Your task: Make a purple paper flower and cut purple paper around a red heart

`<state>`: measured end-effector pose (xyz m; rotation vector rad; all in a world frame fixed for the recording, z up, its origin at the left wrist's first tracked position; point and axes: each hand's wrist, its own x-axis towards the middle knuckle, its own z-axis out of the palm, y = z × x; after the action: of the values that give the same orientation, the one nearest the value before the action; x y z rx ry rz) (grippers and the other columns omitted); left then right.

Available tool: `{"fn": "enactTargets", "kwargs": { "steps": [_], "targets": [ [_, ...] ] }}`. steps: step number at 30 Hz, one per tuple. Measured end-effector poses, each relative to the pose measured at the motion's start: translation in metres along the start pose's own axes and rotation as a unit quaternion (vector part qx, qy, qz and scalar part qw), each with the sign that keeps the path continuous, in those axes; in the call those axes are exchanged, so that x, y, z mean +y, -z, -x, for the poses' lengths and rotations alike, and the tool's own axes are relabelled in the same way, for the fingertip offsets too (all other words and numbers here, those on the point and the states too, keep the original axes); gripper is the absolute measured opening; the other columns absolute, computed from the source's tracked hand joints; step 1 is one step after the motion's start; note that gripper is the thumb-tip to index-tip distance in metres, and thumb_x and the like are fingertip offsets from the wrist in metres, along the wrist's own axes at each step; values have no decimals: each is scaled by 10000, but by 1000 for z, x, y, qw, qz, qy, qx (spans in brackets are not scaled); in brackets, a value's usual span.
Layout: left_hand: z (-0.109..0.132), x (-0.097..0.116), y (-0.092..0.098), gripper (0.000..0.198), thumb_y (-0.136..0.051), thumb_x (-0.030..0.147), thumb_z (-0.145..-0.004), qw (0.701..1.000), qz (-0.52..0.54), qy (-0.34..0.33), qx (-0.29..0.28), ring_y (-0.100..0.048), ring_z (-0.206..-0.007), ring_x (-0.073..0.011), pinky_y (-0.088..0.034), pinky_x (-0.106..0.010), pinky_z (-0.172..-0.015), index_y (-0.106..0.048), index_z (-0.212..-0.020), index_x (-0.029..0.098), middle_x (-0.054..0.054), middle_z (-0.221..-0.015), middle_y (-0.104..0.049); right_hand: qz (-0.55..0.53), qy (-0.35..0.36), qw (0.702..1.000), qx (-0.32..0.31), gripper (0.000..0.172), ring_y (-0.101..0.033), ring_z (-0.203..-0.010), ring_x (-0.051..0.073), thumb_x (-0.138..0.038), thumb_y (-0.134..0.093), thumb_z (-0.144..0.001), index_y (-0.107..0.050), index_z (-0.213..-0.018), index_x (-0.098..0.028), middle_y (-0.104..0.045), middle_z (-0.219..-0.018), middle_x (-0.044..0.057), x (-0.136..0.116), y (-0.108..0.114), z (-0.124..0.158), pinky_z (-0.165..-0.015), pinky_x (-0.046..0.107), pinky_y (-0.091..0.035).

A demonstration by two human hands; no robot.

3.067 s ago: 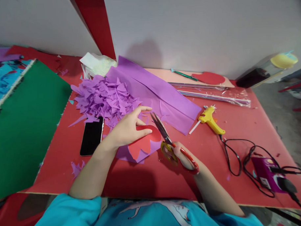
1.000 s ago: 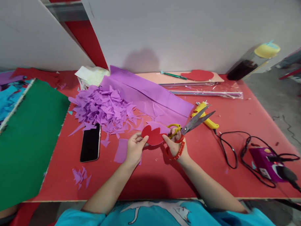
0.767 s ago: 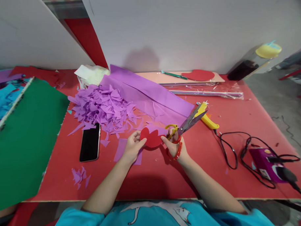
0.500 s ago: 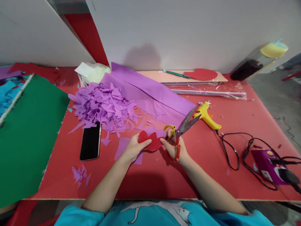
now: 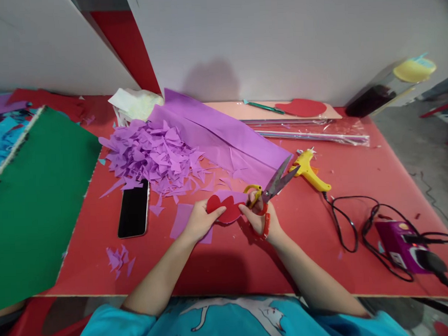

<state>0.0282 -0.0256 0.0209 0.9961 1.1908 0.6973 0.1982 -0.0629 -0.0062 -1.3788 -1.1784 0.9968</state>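
Lying left of centre, the phone [image 5: 133, 213] pokes out beneath purple scraps [image 5: 150, 153]. At the middle of the frame, the left hand [image 5: 199, 223] pinches the left end of the red cutout [image 5: 229, 213], which spans between both hands. The right hand [image 5: 258, 223] grips its right end by the thumb and also holds the scissors [image 5: 267, 194], blades spread toward the glue gun [image 5: 308, 172] at centre right.

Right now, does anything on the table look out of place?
Yes: the phone lies partly under the purple scraps, an odd spot for it. Also, the scissors stand open in the right hand, which also pinches the red cutout.
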Motion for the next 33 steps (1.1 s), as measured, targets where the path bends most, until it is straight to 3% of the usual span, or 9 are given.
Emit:
{"fn": "enactTargets", "kwargs": {
  "steps": [23, 33],
  "targets": [
    [4, 7, 0, 204, -711, 273, -663, 999, -41, -26, 1, -648, -669, -167, -519, -263, -649, -690, -792, 116, -40, -753, -720, -31, 2, 1000, 3, 212, -442, -608, 109, -202, -589, -743, -379, -754, -225, -414, -745, -34, -9, 0, -1, -590, 253, -393],
    [6, 8, -2, 273, -736, 317, -644, 999, 32, 32, -20, -664, -642, -173, -550, -265, -563, -685, -824, 118, -34, -734, -712, -33, -9, 999, 15, 208, -453, -583, 110, -233, -611, -748, -405, -776, -222, -428, -709, -42, -6, 1, 1, -588, 263, -402]
  ]
}}
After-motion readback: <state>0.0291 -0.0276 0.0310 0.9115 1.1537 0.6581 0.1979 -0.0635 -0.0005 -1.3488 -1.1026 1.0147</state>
